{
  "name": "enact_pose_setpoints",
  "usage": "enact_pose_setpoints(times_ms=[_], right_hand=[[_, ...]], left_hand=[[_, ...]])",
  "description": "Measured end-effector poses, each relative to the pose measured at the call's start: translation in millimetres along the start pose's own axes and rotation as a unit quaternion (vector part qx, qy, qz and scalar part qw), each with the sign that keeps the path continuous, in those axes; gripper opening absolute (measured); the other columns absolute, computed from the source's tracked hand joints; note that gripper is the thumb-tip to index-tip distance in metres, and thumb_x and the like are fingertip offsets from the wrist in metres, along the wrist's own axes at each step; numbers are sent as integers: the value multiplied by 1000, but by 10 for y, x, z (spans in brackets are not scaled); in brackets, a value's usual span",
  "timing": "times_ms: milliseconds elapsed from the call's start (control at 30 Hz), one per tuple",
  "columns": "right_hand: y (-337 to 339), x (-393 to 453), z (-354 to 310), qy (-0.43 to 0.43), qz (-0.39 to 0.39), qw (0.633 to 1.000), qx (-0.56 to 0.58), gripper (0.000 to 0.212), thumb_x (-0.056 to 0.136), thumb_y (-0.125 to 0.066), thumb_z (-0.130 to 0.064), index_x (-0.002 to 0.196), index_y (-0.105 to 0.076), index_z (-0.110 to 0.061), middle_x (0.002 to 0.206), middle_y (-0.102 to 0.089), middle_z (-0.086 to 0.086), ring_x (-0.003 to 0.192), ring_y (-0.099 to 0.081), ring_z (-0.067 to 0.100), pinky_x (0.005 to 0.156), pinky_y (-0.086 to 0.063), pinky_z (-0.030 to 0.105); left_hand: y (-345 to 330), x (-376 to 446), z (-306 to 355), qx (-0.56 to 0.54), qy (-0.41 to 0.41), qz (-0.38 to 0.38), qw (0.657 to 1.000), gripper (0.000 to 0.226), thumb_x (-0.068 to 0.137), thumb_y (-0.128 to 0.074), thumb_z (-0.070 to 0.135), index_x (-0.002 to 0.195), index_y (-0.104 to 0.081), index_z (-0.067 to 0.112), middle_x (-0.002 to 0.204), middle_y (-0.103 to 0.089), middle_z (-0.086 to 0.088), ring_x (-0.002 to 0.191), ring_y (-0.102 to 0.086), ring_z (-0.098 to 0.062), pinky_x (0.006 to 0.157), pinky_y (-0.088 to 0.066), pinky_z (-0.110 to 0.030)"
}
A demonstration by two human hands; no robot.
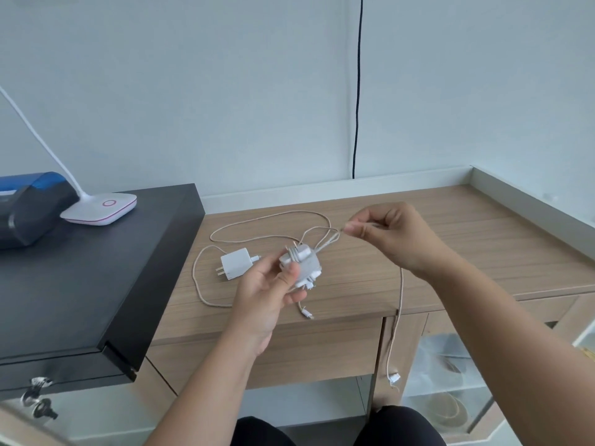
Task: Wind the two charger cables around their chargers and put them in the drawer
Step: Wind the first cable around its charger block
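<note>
My left hand (267, 291) grips a white charger (301, 263) above the wooden table, with a few turns of beige cable wound round it. My right hand (383, 235) pinches that cable (328, 241) a little to the right of the charger. The cable's free end hangs over the table's front edge, ending in a white plug (394, 378). A second white charger (234, 263) lies flat on the table, left of my left hand. Its beige cable (267, 220) lies in loose loops around it, with a connector (308, 314) near the front edge.
The wooden table (450, 249) has a closed drawer front (322, 346) under its edge. A black cabinet (80, 284) stands at the left, keys hanging at its front, with a white lamp base (99, 209) and a blue device (29, 207) on top. A black cord (357, 91) runs down the wall.
</note>
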State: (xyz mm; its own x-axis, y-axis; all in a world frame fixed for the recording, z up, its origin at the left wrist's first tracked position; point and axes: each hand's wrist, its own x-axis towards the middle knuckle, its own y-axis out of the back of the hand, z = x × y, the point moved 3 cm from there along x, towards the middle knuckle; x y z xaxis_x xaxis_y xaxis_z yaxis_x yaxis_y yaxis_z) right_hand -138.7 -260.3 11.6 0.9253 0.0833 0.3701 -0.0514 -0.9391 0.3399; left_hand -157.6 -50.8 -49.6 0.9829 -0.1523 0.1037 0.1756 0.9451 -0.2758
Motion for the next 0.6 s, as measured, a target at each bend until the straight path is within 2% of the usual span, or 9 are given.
enact_pose_setpoints(times_ms=[67, 167, 267, 333, 400, 433, 533, 600], right_hand=[[19, 58, -52, 20, -3, 1000, -22, 14, 81, -74, -27, 75, -71, -15, 61, -48, 8, 57, -37, 14, 54, -33, 21], [-48, 130, -96, 46, -17, 998, -36, 15, 80, -74, -33, 77, -70, -19, 62, -51, 22, 60, -38, 17, 59, -35, 28], [-120, 163, -135, 76, -26, 997, -13, 20, 77, -72, -39, 80, -70, -20, 66, -54, 34, 60, -38, 19, 59, -34, 31], [-153, 174, -139, 83, -32, 996, -6, 19, 79, -73, -36, 79, -70, -18, 61, -52, 29, 58, -36, 18, 58, -34, 28], [-212, 181, -117, 80, -40, 996, -2, 16, 81, -74, -29, 76, -69, -15, 55, -44, 15, 55, -33, 16, 55, -32, 24], [-254, 186, -98, 78, -48, 996, 3, 16, 81, -74, -29, 75, -69, -14, 55, -45, 15, 55, -35, 16, 56, -33, 24], [-373, 203, -25, 70, -66, 995, 21, 26, 75, -74, -41, 77, -70, -16, 69, -56, 36, 65, -44, 18, 64, -38, 32], [-413, 204, 17, 62, -63, 996, 33, 28, 73, -73, -43, 77, -70, -16, 70, -56, 36, 67, -44, 19, 64, -38, 34]], left_hand=[[-36, -28, -20, 66, -17, -29, 997, 35, 77, -67, 23, 112, -64, 16, 96, -75, 5, 82, -70, -12, 67, -57, -26], [-90, -61, -41, 122, -37, -66, 990, 38, 83, -73, 25, 119, -64, 16, 102, -73, -3, 84, -68, -15, 67, -55, -27], [-102, -89, -22, 139, -35, -82, 986, 36, 81, -67, 26, 117, -65, 21, 99, -71, -4, 82, -66, -14, 66, -55, -27], [-93, -106, -7, 143, -28, -92, 985, 34, 81, -67, 27, 115, -65, 26, 97, -72, 0, 83, -66, -14, 68, -56, -27], [-88, -118, 4, 155, -29, -103, 982, 32, 80, -68, 27, 112, -67, 31, 97, -72, 0, 84, -65, -14, 70, -56, -29], [-84, -119, 10, 160, -31, -108, 981, 31, 80, -68, 27, 109, -69, 35, 98, -71, -2, 85, -63, -15, 72, -57, -31], [-65, -124, 64, 173, -40, -121, 977, 30, 80, -70, 26, 105, -71, 42, 101, -72, 1, 91, -62, -13, 87, -54, -33], [-30, -124, 85, 180, -42, -124, 975, 30, 79, -70, 25, 106, -70, 40, 101, -73, 4, 92, -61, -10, 90, -54, -32]])
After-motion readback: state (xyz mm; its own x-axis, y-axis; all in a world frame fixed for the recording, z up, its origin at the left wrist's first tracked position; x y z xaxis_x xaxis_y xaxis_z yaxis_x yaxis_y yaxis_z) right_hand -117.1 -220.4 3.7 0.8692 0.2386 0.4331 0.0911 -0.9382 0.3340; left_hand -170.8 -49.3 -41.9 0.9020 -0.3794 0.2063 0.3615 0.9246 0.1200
